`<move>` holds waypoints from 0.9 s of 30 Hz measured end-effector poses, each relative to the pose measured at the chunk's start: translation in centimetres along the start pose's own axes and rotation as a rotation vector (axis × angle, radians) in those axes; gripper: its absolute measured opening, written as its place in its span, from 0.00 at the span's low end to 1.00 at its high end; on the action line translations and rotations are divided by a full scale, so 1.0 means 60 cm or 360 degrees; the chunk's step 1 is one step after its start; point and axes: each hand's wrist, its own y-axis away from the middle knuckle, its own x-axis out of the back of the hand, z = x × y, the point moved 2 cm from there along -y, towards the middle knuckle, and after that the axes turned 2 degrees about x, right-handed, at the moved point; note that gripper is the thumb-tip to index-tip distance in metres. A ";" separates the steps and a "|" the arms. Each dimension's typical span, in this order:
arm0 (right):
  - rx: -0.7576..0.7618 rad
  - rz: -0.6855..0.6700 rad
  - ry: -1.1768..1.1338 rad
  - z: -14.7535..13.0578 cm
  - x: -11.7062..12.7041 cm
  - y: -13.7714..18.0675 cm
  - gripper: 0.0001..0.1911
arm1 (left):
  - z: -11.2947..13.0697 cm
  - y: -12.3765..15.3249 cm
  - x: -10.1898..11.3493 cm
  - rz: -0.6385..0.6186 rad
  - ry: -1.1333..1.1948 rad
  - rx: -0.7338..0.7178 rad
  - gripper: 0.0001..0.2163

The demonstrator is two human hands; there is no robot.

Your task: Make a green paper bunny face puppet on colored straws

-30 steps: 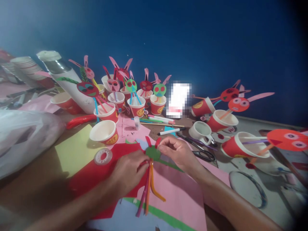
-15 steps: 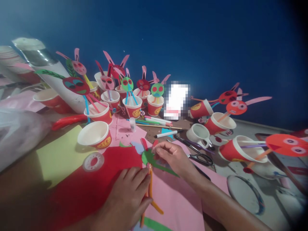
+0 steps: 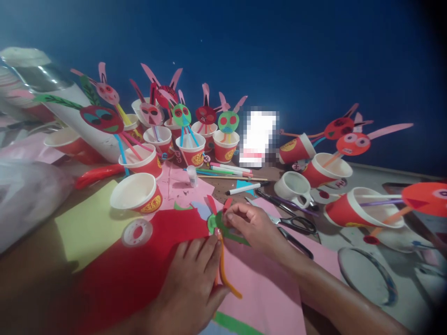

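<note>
A small green paper cutout [image 3: 212,224] with two red strips at its top lies over pink paper. My right hand [image 3: 249,225] has its fingers curled in a pinch at the cutout's right side, partly covering it. My left hand [image 3: 193,270] lies palm down across the red paper [image 3: 139,274]. Its forefinger and thumb are against an orange pipe cleaner [image 3: 225,274], whose upper end meets the cutout's lower edge. Something shiny shows at that joint, too small to make out. The pipe cleaner's free end curves down to the right over the pink paper [image 3: 265,284].
Paper cups with paper-faced pipe-cleaner figures, such as a red cup [image 3: 190,151], line the back and right. Scissors [image 3: 296,223], a white mug [image 3: 292,188] and markers [image 3: 246,188] lie near my right hand. A tape roll [image 3: 137,232] and an empty cup [image 3: 134,191] are leftward.
The view has shifted slightly. My right fingers now cover more of the green cutout's right side. My left hand stays at the pipe cleaner, whose free end has moved a little.
</note>
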 end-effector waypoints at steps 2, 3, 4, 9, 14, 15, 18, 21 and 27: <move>-0.0002 -0.0006 0.0000 0.001 0.000 -0.001 0.09 | 0.001 -0.001 0.000 0.0007 0.0000 -0.0004 0.26; -0.0004 -0.0010 -0.0003 0.002 0.000 -0.001 0.09 | 0.002 -0.002 0.001 -0.0001 0.0003 0.0000 0.26; -0.0004 -0.0014 -0.0004 0.003 0.000 -0.001 0.09 | 0.003 -0.003 0.001 -0.0013 0.0009 0.0005 0.26; -0.0023 0.0004 -0.0080 0.007 0.000 -0.003 0.09 | 0.007 -0.010 0.008 -0.0110 0.0072 0.0078 0.27; -0.0075 0.0010 -0.0241 0.007 0.001 -0.003 0.06 | 0.011 -0.013 0.011 -0.0123 0.0112 0.0085 0.28; -0.0079 0.0020 -0.0260 0.006 0.001 -0.003 0.06 | 0.011 -0.013 0.011 -0.0132 0.0116 0.0084 0.28; -0.0084 0.0061 -0.0312 -0.002 0.004 -0.002 0.06 | 0.011 -0.011 0.009 -0.0131 0.0127 0.0065 0.28; -0.0051 0.0153 -0.0392 -0.014 0.015 -0.003 0.06 | 0.008 -0.009 0.005 -0.0072 0.0135 0.0042 0.29; 0.0085 0.0338 -0.0441 -0.033 0.040 -0.004 0.06 | 0.002 -0.006 -0.005 0.0030 0.0109 -0.0061 0.28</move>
